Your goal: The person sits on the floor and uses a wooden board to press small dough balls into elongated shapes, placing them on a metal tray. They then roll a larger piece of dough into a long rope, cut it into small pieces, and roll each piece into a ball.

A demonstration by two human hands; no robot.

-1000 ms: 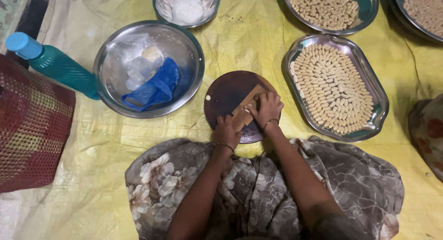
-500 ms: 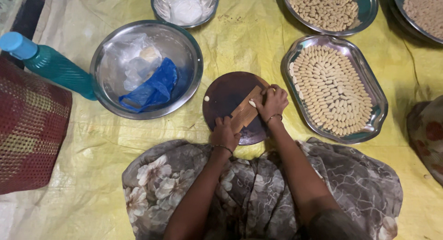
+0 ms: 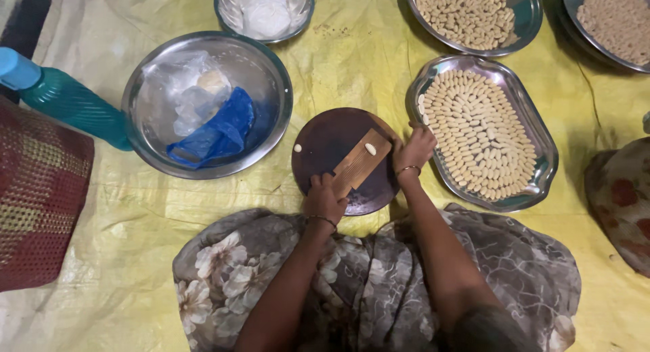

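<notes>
So there's a round dark board (image 3: 332, 145) sitting on the yellow sheet (image 3: 352, 61), right in front of the person's lap. A small ridged wooden paddle (image 3: 359, 164) lies slanted across the board. The left hand (image 3: 323, 198) is closed on the paddle's lower end, at the board's near edge. The right hand (image 3: 414, 149) sits at the board's right edge, just beside the paddle's upper end, fingers curled; can't really tell if it's pinching anything. One little dough piece (image 3: 370, 149) rests on the paddle's upper end, between the two hands, and another (image 3: 297, 147) lies on the board's left rim. Right of the board is a steel tray (image 3: 542, 149) packed with rows of shaped pieces; left of it, a steel bowl (image 3: 271, 74) with plastic bags.
</notes>
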